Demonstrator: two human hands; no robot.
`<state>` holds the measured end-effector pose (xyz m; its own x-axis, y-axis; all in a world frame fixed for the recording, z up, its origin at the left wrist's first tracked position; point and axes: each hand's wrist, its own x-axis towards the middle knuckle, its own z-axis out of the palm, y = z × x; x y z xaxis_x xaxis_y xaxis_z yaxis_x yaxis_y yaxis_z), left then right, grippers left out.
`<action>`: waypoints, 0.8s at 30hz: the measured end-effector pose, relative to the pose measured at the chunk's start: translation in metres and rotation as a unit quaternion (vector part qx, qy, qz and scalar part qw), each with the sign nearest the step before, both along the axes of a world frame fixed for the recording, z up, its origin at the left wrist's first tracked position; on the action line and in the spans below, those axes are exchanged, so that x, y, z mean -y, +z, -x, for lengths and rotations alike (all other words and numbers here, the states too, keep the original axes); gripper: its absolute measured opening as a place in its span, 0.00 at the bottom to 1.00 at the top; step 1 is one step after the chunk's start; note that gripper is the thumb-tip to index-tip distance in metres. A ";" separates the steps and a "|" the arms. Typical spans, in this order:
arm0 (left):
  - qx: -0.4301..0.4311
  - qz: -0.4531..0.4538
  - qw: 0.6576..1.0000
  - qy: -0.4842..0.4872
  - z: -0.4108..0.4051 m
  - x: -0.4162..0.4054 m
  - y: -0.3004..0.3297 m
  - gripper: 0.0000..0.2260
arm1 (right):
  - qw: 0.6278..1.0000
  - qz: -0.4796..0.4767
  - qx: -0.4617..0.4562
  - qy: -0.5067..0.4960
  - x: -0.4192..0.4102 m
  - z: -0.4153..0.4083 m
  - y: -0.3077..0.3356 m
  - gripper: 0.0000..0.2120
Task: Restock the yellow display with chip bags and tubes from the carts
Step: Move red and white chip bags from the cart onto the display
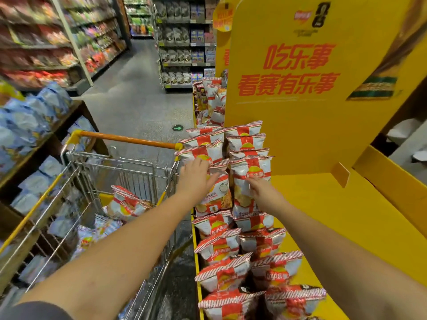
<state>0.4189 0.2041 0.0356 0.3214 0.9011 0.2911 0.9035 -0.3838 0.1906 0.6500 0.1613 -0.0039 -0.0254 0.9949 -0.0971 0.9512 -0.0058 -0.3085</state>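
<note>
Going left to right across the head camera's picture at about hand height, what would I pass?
Blue bags on the wooden shelf → cart → left hand → right hand → bare yellow display shelf.

Glossy crinkled foil being shown by the chip bags [250, 179] at centre, matt smooth cardboard being presented by the yellow display [328, 204] at right, shiny metal wire being seen on the cart [97, 181] at left, its handle [129, 139] being coated in smooth orange plastic
</note>
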 end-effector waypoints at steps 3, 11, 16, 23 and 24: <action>0.056 0.035 0.998 0.023 0.013 0.027 -0.002 0.16 | 0.999 -0.040 0.012 -0.023 0.013 0.004 0.004 0.25; 0.205 0.086 0.973 0.067 0.090 0.090 -0.021 0.07 | 0.978 -0.096 -0.178 0.042 0.046 0.107 0.023 0.15; 0.294 0.131 0.933 0.160 0.174 0.110 -0.044 0.03 | 0.963 -0.001 -0.251 0.100 0.055 0.225 -0.002 0.11; 0.314 0.189 0.874 0.321 0.320 0.133 -0.097 0.05 | 0.969 0.090 -0.199 0.119 0.017 0.346 -0.038 0.09; 0.311 0.199 0.866 0.337 0.341 0.136 -0.108 0.03 | 0.971 0.099 -0.191 0.108 0.003 0.359 -0.043 0.10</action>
